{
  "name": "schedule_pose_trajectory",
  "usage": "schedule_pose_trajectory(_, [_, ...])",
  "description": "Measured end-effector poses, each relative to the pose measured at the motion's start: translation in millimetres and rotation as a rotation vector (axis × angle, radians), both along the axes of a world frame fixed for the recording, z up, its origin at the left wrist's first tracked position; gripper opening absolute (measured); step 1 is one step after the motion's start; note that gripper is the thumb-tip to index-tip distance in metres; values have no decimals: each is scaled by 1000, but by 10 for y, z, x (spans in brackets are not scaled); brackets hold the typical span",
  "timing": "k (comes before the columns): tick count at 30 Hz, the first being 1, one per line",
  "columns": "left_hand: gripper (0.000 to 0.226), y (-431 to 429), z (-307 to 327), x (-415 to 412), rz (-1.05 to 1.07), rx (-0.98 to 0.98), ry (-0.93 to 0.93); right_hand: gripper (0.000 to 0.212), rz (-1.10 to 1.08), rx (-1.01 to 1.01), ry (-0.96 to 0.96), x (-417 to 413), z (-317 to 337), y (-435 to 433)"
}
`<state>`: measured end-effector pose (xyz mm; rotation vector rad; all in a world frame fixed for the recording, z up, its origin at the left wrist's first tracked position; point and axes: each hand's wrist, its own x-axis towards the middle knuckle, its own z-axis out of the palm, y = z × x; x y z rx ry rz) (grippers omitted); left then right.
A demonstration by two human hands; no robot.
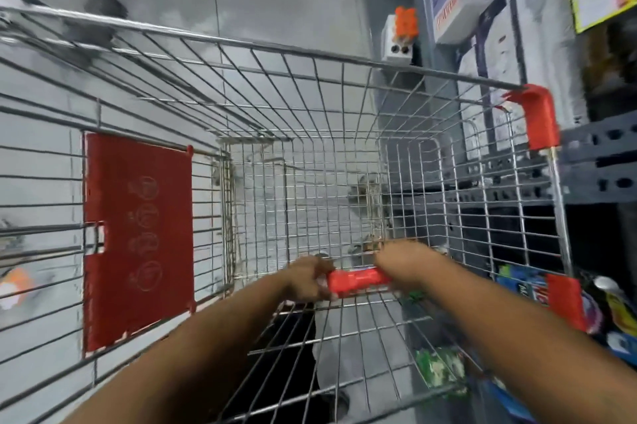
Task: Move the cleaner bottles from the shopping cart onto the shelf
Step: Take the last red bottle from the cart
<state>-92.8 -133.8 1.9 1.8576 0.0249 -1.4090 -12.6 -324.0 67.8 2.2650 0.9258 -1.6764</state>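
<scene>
I look down into a wire shopping cart [344,61] with red corner caps. Deep inside it, near the basket floor, lies a red cleaner bottle [358,280] on its side. My left hand [306,277] is closed around the bottle's left end and my right hand [406,263] is closed around its right end. Both forearms reach down over the cart's near edge. I see no other bottle in the basket. The grey metal shelf [599,144] stands right beside the cart on the right.
A red plastic panel [138,237] hangs on the cart's left wall. White boxes [496,44] sit on the shelf's upper level, and blue and green packs and bottles [517,282] fill its lower right. Grey tiled floor lies beyond the cart.
</scene>
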Motion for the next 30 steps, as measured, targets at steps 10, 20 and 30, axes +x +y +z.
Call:
schedule_pose_trajectory(10, [61,430,704,799,697,-575,183,27,-805,252,-46,180,494,-454])
schedule_pose_trajectory(20, [45,-158,2430,1056,633,-741,-349,28,-1501,961,-167,-350,1553,-400])
schedule_pose_trajectory(30, [49,-1202,4028,-150,207,-903,-600,32,-1595,1451,-587,-2106,2752,-1000])
